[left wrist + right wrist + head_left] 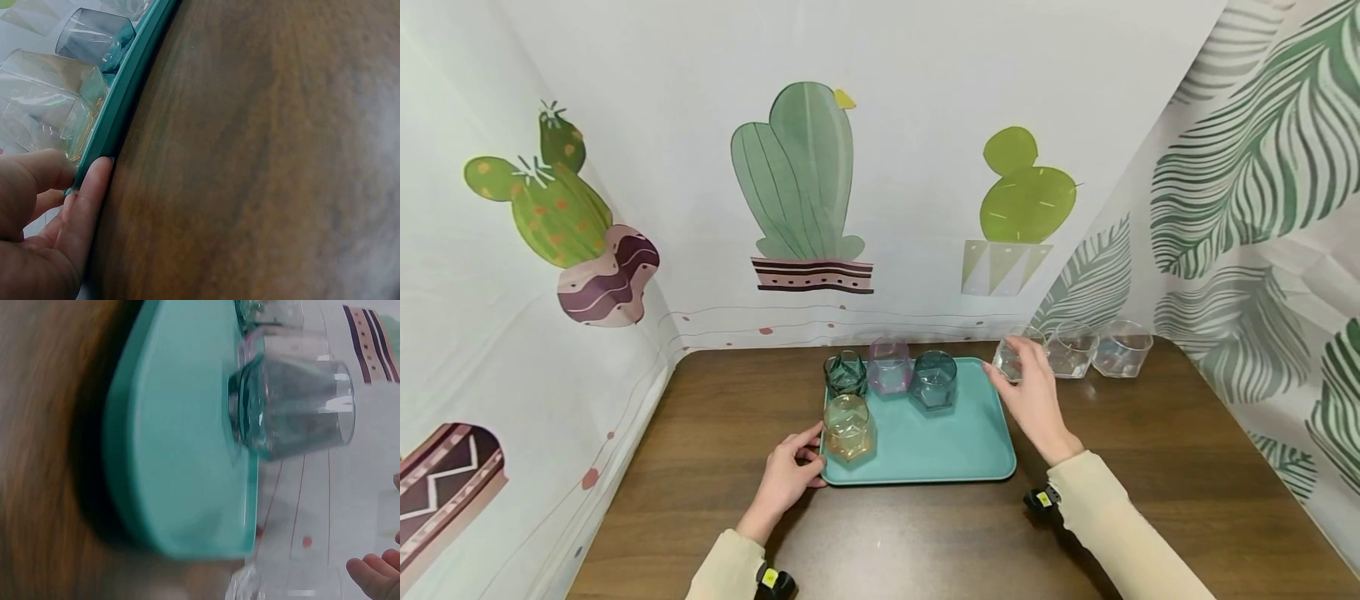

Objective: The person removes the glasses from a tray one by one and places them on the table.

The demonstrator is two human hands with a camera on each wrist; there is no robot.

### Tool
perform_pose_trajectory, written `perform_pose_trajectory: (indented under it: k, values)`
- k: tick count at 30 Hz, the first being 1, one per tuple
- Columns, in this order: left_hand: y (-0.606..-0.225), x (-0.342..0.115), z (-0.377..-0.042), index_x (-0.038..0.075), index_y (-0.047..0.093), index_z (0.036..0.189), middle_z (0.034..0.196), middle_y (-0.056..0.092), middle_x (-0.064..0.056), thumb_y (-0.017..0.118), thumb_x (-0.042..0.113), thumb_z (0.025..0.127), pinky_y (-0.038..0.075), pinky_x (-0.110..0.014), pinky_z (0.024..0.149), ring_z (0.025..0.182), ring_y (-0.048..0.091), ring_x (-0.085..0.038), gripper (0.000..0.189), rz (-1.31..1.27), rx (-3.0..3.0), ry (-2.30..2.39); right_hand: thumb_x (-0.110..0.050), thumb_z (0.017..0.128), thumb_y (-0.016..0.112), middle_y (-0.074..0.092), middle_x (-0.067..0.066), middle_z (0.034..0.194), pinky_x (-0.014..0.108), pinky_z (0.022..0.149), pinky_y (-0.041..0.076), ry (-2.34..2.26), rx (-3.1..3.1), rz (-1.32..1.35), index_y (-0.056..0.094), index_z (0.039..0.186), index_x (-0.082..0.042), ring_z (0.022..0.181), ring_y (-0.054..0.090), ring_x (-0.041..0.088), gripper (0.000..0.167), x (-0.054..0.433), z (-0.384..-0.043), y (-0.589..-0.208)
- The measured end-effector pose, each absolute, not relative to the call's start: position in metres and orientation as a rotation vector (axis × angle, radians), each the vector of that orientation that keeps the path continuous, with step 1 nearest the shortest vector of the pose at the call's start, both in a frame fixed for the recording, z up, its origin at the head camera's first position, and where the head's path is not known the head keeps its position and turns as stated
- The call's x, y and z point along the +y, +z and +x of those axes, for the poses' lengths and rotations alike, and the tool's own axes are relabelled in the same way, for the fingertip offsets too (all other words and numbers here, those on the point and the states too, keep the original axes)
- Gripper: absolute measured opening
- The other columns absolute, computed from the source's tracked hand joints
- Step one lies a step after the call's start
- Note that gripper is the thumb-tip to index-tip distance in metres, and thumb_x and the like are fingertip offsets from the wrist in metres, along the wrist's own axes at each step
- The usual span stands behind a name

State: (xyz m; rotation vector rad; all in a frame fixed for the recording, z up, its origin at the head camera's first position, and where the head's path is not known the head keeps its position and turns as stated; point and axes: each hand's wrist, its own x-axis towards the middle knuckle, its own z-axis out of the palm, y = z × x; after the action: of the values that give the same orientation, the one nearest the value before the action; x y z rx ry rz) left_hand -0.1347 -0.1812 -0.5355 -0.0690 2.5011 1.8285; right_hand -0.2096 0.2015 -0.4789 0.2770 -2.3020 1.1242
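A turquoise tray (951, 450) lies on the table bearing four tumblers: dark green (846, 375), pinkish purple (890, 367), grey-blue (933, 381) and amber (848, 429). My left hand (792, 471) holds the tray's left edge near the front corner; in the left wrist view its fingertips (95, 178) lie against the rim, close to the amber tumbler. Beyond the tray's right back corner, my right hand (1032, 396) reaches over a clear glass (1006, 360), thumb and fingers spread apart. In the right wrist view its fingertips (369, 570) are above that glass's rim.
Two more clear glasses, a middle one (1072, 354) and an outer one (1122, 350), stand in a row to the right along the table's back edge. A printed cloth (910, 208) with cactus drawings hangs right behind the wooden table (925, 533).
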Motion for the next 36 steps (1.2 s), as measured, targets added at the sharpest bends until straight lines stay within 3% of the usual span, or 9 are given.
perform_pose_trajectory:
  k: [10, 21, 28, 36]
  values:
    - [-0.536, -0.182, -0.135, -0.002, 0.061, 0.143, 0.112, 0.061, -0.019, 0.066, -0.014, 0.083, 0.066, -0.032, 0.057, 0.087, 0.061, -0.021, 0.061, -0.066, 2.495, 1.838, -0.026, 0.093, 0.081, 0.048, 0.021, 0.146, 0.056, 0.105, 0.055, 1.29, -2.537, 0.368, 0.05, 0.148, 0.0, 0.13, 0.053, 0.041, 0.069, 0.174, -0.21, -0.475]
    - [-0.537, -0.182, -0.135, -0.001, 0.062, 0.142, 0.112, 0.061, -0.017, 0.068, -0.014, 0.083, 0.066, -0.031, 0.056, 0.087, 0.061, -0.021, 0.061, -0.059, 2.491, 1.848, -0.04, 0.089, 0.083, 0.046, 0.022, 0.149, 0.055, 0.105, 0.055, 1.284, -2.723, 0.401, 0.043, 0.155, -0.005, 0.131, 0.052, 0.041, 0.084, 0.158, -0.218, -0.488]
    - [-0.537, -0.182, -0.134, -0.001, 0.062, 0.143, 0.112, 0.061, -0.017, 0.068, -0.014, 0.084, 0.066, -0.031, 0.056, 0.087, 0.06, -0.02, 0.061, -0.054, 2.49, 1.84, -0.043, 0.089, 0.082, 0.044, 0.026, 0.155, 0.06, 0.107, 0.05, 1.287, -2.816, 0.373, 0.036, 0.158, -0.003, 0.131, 0.051, 0.042, 0.092, 0.154, -0.223, -0.492]
    - [-0.537, -0.183, -0.136, -0.001, 0.061, 0.143, 0.111, 0.06, -0.018, 0.067, -0.014, 0.084, 0.066, -0.032, 0.056, 0.087, 0.061, -0.021, 0.061, -0.063, 2.493, 1.838, -0.036, 0.09, 0.083, 0.047, 0.027, 0.151, 0.056, 0.103, 0.057, 1.402, -2.8, 0.37, 0.037, 0.156, -0.001, 0.134, 0.051, 0.043, 0.087, 0.151, -0.226, -0.493]
